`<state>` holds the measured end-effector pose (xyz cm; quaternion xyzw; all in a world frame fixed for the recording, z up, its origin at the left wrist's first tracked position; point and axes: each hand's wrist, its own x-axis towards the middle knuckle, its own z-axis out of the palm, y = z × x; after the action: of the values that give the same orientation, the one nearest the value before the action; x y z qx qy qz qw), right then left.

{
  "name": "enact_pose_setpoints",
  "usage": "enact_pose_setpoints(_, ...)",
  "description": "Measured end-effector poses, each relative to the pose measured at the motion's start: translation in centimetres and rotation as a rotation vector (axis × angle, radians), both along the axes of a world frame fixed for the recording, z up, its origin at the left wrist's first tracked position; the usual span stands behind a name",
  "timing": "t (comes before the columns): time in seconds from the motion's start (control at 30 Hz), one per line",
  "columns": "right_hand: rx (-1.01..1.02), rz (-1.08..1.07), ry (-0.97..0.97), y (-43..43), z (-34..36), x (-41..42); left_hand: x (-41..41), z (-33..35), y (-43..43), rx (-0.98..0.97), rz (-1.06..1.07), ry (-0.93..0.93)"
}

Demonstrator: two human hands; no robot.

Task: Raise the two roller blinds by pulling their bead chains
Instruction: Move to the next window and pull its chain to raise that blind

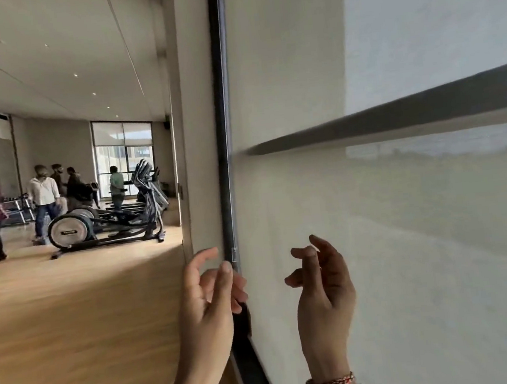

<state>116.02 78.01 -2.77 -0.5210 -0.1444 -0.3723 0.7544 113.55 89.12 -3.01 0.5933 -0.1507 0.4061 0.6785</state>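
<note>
Bead chain (230, 194) vertical along blind (301, 124) edge, nearest left hand (208, 293). Right hand (321, 281) apart. Both loosely open, gripping nothing.

Bead chain (230, 194) blurred; left grip (208, 293) on it unclear.

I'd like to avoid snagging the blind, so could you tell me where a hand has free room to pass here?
Free: the gap between the left hand and right hand, in front of the roller blind. Also left of the left hand, above the wooden floor. Crowded: the dark frame strip where the bead chain hangs, beside the left fingers.
</note>
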Motion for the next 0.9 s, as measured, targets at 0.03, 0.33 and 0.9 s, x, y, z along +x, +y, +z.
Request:
enact_pose_setpoints(0.03, -0.005, 0.016, 0.005, 1.6, 0.0, 2.4, 2.4, 0.1, 1.5, -0.004, 0.009, 0.006)
enact_pose_setpoints(0.33, -0.053, 0.063, 0.044, 15.3, -2.3, 25.5, 25.3, -1.8, 15.2, 0.037, 0.008, 0.081)
enact_pose_setpoints(0.9, 0.008, -0.035, 0.137, 32.4, -2.2, 75.6, 77.8, 1.1, 31.7, 0.252, 0.046, 0.253)
